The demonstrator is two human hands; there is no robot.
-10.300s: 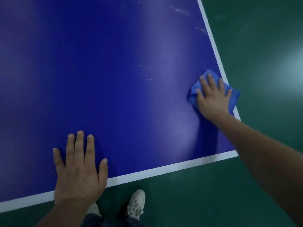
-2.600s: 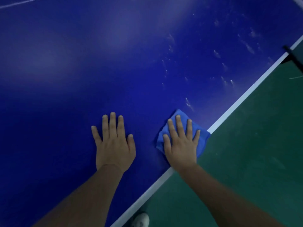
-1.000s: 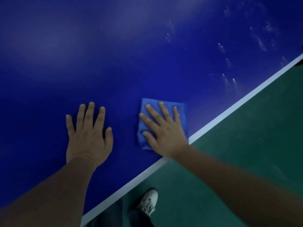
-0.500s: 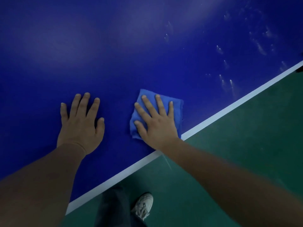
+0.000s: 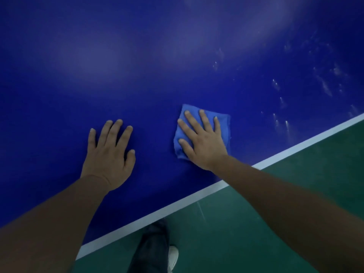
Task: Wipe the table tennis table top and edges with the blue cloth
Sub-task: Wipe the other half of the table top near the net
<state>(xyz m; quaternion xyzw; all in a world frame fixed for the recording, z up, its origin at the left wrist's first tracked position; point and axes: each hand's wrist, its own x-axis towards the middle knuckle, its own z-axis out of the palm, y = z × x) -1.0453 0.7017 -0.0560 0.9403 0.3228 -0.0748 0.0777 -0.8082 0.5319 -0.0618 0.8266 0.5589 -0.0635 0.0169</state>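
Your flat right hand [image 5: 204,143] presses the folded blue cloth [image 5: 225,131]; pale smears [image 5: 286,123] lie rightward, away from your flat, empty left hand [image 5: 110,154].

Table top [image 5: 137,75]: deep royal blue, plain, with pale violet-grey sheen patches across the upper half of the frame. White border line [image 5: 177,203] runs diagonally from lower left to the right edge. Whitish specks and short streaks [image 5: 275,84] are scattered over the blue at upper right. Blue cloth [image 5: 222,123], centre: lighter and brighter than the table, unpatterned. Floor [image 5: 295,184], lower right: flat dark green. Bottom centre: trouser leg [image 5: 151,247] near-black navy; shoe [image 5: 173,257] white.
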